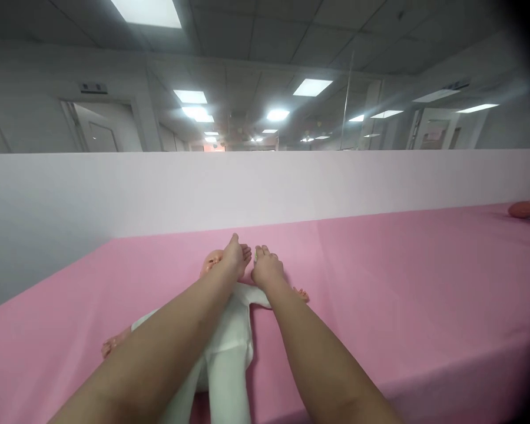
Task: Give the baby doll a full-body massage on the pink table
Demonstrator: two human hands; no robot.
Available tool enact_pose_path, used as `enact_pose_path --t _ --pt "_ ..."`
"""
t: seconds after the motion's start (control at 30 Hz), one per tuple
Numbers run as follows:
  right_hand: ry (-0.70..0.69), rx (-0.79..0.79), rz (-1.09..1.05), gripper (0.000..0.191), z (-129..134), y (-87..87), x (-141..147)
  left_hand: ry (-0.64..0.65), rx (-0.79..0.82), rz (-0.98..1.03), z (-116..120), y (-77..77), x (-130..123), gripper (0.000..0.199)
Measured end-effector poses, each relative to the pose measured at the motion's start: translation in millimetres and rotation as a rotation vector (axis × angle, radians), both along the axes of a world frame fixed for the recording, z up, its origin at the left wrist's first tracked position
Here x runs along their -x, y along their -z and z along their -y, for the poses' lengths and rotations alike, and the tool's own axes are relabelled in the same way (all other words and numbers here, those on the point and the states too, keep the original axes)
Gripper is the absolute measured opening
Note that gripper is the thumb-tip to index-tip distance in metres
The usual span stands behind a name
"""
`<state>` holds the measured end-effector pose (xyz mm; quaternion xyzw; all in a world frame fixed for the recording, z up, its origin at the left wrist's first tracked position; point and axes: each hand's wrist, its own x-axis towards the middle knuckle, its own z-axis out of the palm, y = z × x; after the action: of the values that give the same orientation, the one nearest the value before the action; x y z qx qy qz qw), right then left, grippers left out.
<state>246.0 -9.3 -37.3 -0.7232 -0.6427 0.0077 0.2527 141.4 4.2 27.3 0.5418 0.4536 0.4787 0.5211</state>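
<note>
Left grip (241,259): palm turned toward right grip, thumb up, fingers straight, spread away from thumb. Right grip (268,271): fingers bent; small pale piece (255,255) shows at fingertips, cannot tell if pinched. Doll (233,333) lies on back below both grips: round smooth head just left of left grip, body in soft white cloth. Around grips, pink sheet (357,282), lightly creased. Beyond grips, flat white panel (265,188).
</note>
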Motion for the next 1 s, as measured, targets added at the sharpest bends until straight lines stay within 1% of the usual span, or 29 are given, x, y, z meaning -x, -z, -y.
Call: enact_pose_path --t 0.03,0.1,0.17,0.27,0.33,0.4,0.47,0.53,0.6,0.63,0.67,0.7,0.73,0.77,0.8,0.9,1.0 --pt "0.004 -0.009 0.004 0.079 -0.1 1.5 0.7 0.002 0.048 0.054 7.0 -3.1 10.1 0.068" --pt "0.003 -0.035 0.023 0.079 -0.7 3.9 1.8 0.021 0.173 0.237 24.2 -6.5 34.2 0.066" --pt "0.006 -0.055 0.043 0.074 -1.3 4.3 3.1 0.051 0.229 0.366 42.9 -4.1 62.5 0.067" --pt "0.03 -0.122 0.07 0.069 1.8 -0.8 7.9 0.068 0.283 0.511 64.8 11.0 106.8 0.067" --pt "0.019 -0.238 0.085 0.065 9.3 -7.9 15.7 0.062 0.295 0.64 71.8 24.5 131.3 0.069" --pt "-0.047 -0.371 0.083 0.056 22.3 -16.4 29.0 0.026 0.29 0.764 73.8 36.1 147.6 0.071" --pt "-0.196 -0.471 0.064 0.044 40.5 -24.2 48.0 0.003 0.278 0.846 73.7 43.3 155.1 0.074" --pt "-0.453 -0.529 0.038 0.035 61.7 -29.4 70.6 0.022 0.268 0.878 74.1 46.5 155.6 0.075" --pt "-0.781 -0.515 0.024 0.037 81.7 -30.8 92.7 0.079 0.278 0.886 75.7 47.4 152.8 0.076" --pt "-0.905 -0.493 0.017 0.041 89.8 -30.2 102.2 0.118 0.289 0.891 76.8 47.5 151.2 0.077" --pt "-0.988 -0.463 0.017 0.05 96.1 -29.0 109.8 0.154 0.299 0.9 78.0 47.2 149.7 0.078" --pt "-1.031 -0.423 0.018 0.06 100.5 -27.5 115.5 0.183 0.307 0.913 79.1 46.8 148.7 0.079" --pt "-1.04 -0.38 0.024 0.071 103.0 -25.9 119.0 0.198 0.315 0.927 80.1 46.0 148.2 0.08" --pt "-1.029 -0.337 0.035 0.08 104.0 -24.6 120.7 0.198 0.322 0.942 80.7 44.9 148.3 0.081" --pt "-1.01 -0.298 0.05 0.085 104.0 -23.7 120.8 0.186 0.328 0.955 81.0 43.5 149.2 0.082" --pt "-0.992 -0.232 0.108 0.081 103.2 -24.2 116.9 0.115 0.319 0.968 79.0 38.8 155.8 0.084" --pt "-1.041 -0.209 0.149 0.078 107.9 -28.2 114.4 0.036 0.265 0.983 74.6 36.6 164.9 0.083"
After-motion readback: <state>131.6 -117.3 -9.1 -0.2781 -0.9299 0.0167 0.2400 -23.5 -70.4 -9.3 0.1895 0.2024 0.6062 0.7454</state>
